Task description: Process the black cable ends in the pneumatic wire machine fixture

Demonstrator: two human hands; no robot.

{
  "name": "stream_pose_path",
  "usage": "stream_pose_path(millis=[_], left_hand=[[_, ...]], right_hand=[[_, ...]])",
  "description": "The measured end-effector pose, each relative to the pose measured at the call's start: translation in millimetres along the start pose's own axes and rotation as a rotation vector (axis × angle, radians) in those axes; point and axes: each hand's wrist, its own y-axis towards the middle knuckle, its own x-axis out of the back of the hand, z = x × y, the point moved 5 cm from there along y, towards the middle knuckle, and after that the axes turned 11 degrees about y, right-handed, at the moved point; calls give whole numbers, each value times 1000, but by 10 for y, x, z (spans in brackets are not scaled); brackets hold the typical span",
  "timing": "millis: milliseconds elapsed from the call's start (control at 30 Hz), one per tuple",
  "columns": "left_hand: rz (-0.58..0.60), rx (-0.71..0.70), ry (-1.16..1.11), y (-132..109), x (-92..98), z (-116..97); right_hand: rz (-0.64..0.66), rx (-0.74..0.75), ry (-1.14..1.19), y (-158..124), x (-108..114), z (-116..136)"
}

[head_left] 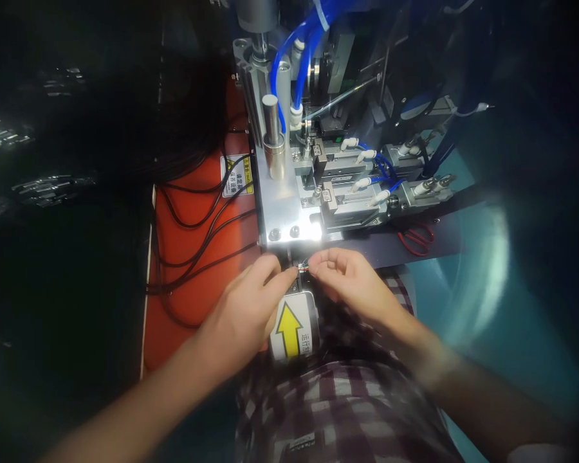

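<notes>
Wires (304, 265): a small, thin bundle, pale at its left end, with fine coloured strands, some red, toward the right; finer detail is too small to tell.
Left hand (248, 299): fingers curled, thumb tip pinching the wires' pale end.
Between the fingertips: the wires, in front of the machine's near edge.
Right hand (345, 276): thumb and forefinger pinched together on the wires' right end.
Orange surface (164, 347): at the left, crossed by looping black cables (188, 226), with a warning label (237, 175) near the machine.
Metal plate (287, 212): bright, beyond the hands, bearing an upright cylinder (276, 157).
Arrow label (288, 329): white with a yellow arrow, just below the wires.
Blue tubes (302, 80): above the plate.
Plaid garment (357, 392): worn by the person.
Floor (511, 334): teal, at the right.
</notes>
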Motion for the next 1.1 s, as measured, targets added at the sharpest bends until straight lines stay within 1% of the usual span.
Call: stream_pose_path(millis=[200,400,733,867,1000,1100], left_hand=[[-20,-1,-10,4,2,1],[-1,-1,-16,-35,-31,20],[-7,2,-27,3,10,-6],[-4,6,-28,-6,0,1],[3,-3,-21,-14,-20,9],[-3,-6,-13,-10,-22,7]], right_hand=[[-96,182,-88,-16,30,-22],[-65,325,-166,-10,-8,-39],[-38,399,-213,-26,-22,-48],[-37,403,-207,-22,-22,-61],[-69,392,-212,-21,-25,-53],[-108,352,-233,-17,-12,-46]])
